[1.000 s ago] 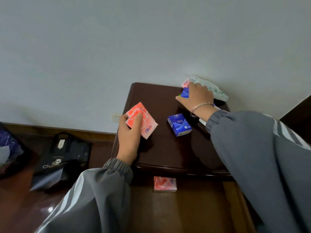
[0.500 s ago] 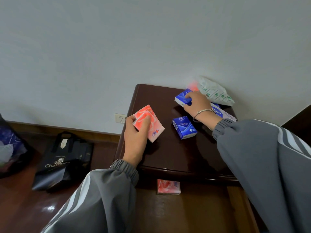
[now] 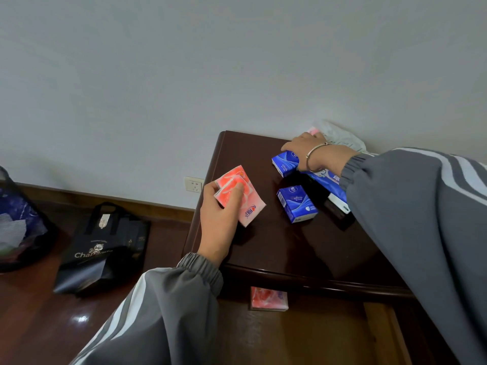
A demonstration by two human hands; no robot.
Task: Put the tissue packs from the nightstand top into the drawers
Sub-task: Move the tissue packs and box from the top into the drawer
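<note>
Nightstand (image 3: 276, 246), left edge: left hand (image 3: 221, 217) grips two pink packs (image 3: 238, 192). Right hand (image 3: 308, 151) lies over a blue pack (image 3: 284, 164) at the back edge; grip cannot be told. Another pink pack (image 3: 268, 299) lies in the open drawer (image 3: 303, 338).

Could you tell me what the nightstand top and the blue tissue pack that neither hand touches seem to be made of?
The nightstand top looks like dark glossy varnished wood, given reflections. The blue tissue pack seems wrapped in thin printed plastic film, slightly shiny.
</note>
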